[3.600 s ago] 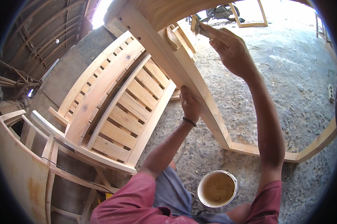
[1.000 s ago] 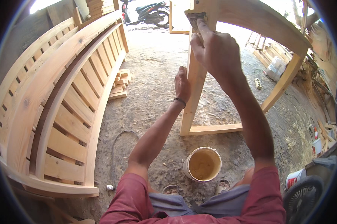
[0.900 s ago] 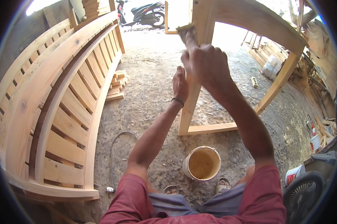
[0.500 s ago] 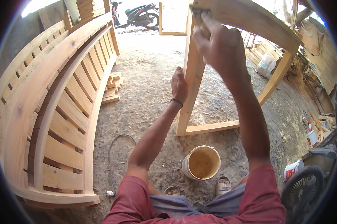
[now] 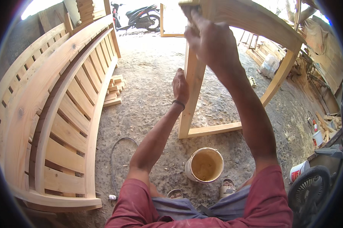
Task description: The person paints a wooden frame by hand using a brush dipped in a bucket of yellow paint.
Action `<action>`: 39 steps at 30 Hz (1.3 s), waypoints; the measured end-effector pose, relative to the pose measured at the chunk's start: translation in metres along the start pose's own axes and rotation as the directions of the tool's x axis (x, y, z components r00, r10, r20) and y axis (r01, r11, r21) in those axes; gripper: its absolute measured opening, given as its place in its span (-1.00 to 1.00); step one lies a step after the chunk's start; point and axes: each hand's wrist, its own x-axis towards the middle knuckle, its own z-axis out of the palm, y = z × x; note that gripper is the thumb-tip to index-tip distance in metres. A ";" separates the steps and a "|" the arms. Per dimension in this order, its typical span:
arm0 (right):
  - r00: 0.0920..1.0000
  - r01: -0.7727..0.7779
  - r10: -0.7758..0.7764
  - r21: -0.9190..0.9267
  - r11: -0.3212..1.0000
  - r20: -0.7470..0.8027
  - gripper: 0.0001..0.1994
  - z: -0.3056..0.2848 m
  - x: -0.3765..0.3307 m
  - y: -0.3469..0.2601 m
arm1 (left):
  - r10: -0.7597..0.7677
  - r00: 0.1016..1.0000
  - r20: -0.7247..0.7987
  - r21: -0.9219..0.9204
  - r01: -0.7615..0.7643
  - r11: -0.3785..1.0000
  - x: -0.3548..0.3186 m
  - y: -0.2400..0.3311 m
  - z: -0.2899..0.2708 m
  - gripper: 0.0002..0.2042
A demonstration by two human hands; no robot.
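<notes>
In front of me stands a pale wooden frame (image 5: 196,81), its near upright rising toward the top of the picture. My left hand (image 5: 181,86) holds the left edge of that upright at mid-height; part of its fingers is hidden. Higher up, my right hand (image 5: 217,41) is closed on a paintbrush (image 5: 190,10), with its dark bristle end at the frame's upper left corner. On the ground between my feet and the frame sits a whitish bucket (image 5: 188,167), holding a tan, muddy-looking substance.
Long slatted wooden panels (image 5: 67,129) lean along the left, beside a small stack of wood pieces (image 5: 113,93). A cable (image 5: 113,159) lies on the rough ground. At right are a black wheel (image 5: 306,186), a white tub (image 5: 299,171) and scrap wood. A motorbike (image 5: 141,18) stands far back.
My right hand has moved a little left with the paintbrush, out to the frame's upper left edge. My left hand keeps its place on the upright.
</notes>
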 end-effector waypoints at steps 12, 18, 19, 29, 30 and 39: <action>0.997 0.057 -0.057 0.006 0.998 0.047 -0.61 -0.003 0.013 0.003 | 0.025 1.000 0.007 -0.017 -0.025 1.000 -0.001 0.002 0.000 -0.59; 0.990 0.135 -0.138 -0.106 0.985 -0.015 -0.71 -0.011 0.012 0.004 | 0.020 1.000 0.002 -0.037 -0.020 0.999 0.000 -0.002 0.002 -0.61; 0.981 0.183 -0.191 -0.185 0.966 -0.025 -0.75 -0.011 0.012 0.003 | 0.022 1.000 0.004 -0.032 -0.022 0.999 -0.001 -0.002 0.002 -0.61; 1.000 0.007 -0.006 0.056 0.998 -0.016 -0.76 -0.011 0.012 0.001 | 0.050 0.999 0.004 -0.029 -0.050 0.998 -0.001 -0.001 0.001 -0.62; 0.999 0.021 -0.017 0.102 0.995 -0.038 -0.76 -0.009 0.012 0.001 | 0.054 0.998 0.013 -0.021 -0.053 0.998 -0.001 -0.001 0.000 -0.62; 1.000 0.001 0.002 0.108 0.994 -0.029 -0.74 -0.001 0.006 0.001 | 0.041 0.998 0.056 -0.032 -0.040 0.999 0.000 -0.003 -0.002 -0.64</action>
